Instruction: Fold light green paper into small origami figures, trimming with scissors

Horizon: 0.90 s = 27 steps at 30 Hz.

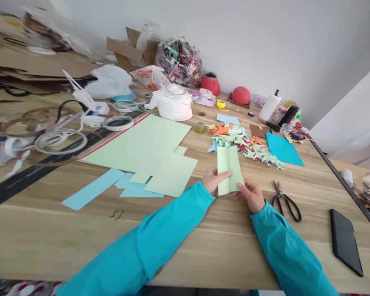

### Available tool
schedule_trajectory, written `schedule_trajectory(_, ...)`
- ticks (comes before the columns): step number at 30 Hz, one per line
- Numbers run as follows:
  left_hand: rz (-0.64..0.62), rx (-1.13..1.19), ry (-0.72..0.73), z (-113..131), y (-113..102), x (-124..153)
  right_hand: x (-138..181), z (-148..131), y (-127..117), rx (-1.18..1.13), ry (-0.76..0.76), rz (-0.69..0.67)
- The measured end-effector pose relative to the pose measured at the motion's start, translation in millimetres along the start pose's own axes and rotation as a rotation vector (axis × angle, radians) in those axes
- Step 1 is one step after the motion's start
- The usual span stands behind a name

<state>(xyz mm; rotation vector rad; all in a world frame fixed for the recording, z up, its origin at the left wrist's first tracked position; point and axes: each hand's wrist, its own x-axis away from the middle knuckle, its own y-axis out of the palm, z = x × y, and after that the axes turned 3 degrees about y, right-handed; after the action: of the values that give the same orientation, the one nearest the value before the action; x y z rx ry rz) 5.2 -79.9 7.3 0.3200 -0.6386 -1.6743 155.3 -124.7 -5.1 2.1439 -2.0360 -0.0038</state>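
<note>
A pale green folded paper strip (230, 166) lies on the wooden table (80, 230) with a crease down its middle. My left hand (212, 181) pinches its near left edge. My right hand (253, 195) grips its near right corner. Both arms wear teal sleeves. Just beyond the strip lies a pile of folded paper shapes (246, 144) in green, orange and blue.
Large pale green sheets (148, 148) and light blue strips (94, 188) lie to the left. Black scissors (285, 199) and a black phone (345, 240) rest at right. A teal sheet (283, 149), white bowl (174, 105), tape rolls (121, 122), bags and cardboard crowd the back.
</note>
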Motion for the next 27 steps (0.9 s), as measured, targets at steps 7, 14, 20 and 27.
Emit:
schedule_trajectory(7, 0.01, -0.028, -0.034, 0.5, -1.8, -0.1, -2.3, -0.5, -1.6, -0.019, 0.012, 0.09)
schedule_trajectory(14, 0.04, 0.012, -0.085, 3.5, -1.3, -0.6, -2.5, 0.3, -2.7, -0.042, 0.024, 0.06)
schedule_trajectory(20, 0.073, 0.107, -0.145, 5.0, 1.7, -1.5, -1.9, 0.4, -3.4, -0.041, 0.017, 0.043)
schedule_trajectory(27, 0.057, 0.114, -0.135, 6.9, -1.5, -4.1, -2.2, 0.9, -6.3, -0.019, 0.024, 0.017)
